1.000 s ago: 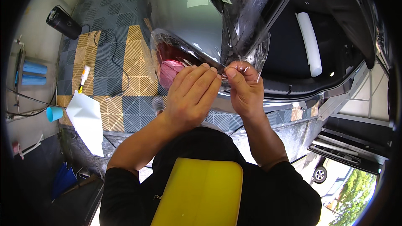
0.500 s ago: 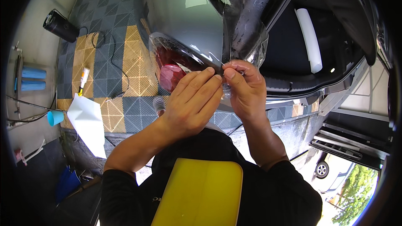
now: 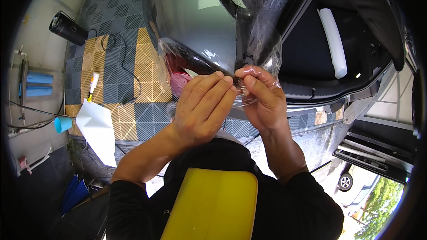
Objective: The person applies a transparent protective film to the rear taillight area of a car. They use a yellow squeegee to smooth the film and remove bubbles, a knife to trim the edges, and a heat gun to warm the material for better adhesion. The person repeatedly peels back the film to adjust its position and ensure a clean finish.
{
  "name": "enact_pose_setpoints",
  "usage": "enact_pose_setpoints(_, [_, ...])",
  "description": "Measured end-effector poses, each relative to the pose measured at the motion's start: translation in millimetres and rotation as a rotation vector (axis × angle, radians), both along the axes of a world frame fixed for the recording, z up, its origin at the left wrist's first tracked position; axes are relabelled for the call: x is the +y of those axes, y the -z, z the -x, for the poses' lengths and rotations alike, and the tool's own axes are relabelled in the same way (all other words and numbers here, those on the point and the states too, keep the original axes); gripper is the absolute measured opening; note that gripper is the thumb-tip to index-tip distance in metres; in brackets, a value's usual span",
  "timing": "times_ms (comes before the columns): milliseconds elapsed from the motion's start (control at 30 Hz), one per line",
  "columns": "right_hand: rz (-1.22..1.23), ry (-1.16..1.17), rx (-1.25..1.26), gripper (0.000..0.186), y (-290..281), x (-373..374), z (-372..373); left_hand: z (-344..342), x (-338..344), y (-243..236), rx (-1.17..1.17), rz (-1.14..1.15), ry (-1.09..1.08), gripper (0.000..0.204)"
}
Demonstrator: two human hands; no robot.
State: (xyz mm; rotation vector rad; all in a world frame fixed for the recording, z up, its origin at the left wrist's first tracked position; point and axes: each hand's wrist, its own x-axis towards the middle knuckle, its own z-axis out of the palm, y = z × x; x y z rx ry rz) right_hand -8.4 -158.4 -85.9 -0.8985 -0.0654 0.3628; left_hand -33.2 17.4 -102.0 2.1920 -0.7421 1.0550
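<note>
My left hand lies with its fingers stretched out together over the grey car's rear corner, the fingertips just beside the right hand's. My right hand pinches the edge of a clear plastic film between thumb and bent forefinger. This film drapes over the car body and hangs in wrinkles by the open boot. A red tail light shows partly under the film, left of the hands; the left hand covers some of it. Whether the left fingertips also touch the film is hard to see.
In the open boot lies a white roll. A flat yellow panel is close in front of my chest. To the left are a black cylinder with a cord, a spray bottle, a white sheet and a blue cup.
My right hand has shifted slightly right and down with the film, and more of the film shows wrinkled beside its fingers. My left hand stays almost in place. The whole view has shifted a little.
</note>
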Motion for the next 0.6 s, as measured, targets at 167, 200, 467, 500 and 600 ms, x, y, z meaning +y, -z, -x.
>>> enact_pose_setpoints(167, [-0.113,-0.035,0.025,0.020,7.1,-2.6,-5.1,2.4,-1.5,-0.3,0.052,0.025,0.025,0.025])
enact_pose_setpoints(200, [-0.114,-0.045,0.037,0.022,7.6,-3.6,-5.5,2.4,-1.3,0.2,0.043,0.019,0.026,0.025])
enact_pose_setpoints(467, [-0.030,-0.137,0.100,0.034,-4.5,-8.6,-9.4,2.2,1.8,-2.4,0.077,0.060,0.071,0.023])
enact_pose_setpoints(500, [-0.040,-0.128,0.112,0.034,-4.5,-8.2,-9.7,2.2,1.4,-1.9,0.075,0.060,0.069,0.023])
enact_pose_setpoints(600, [-0.098,-0.121,0.128,0.033,-1.4,-8.1,-7.5,4.3,1.7,-2.4,0.094,0.049,0.068,0.024])
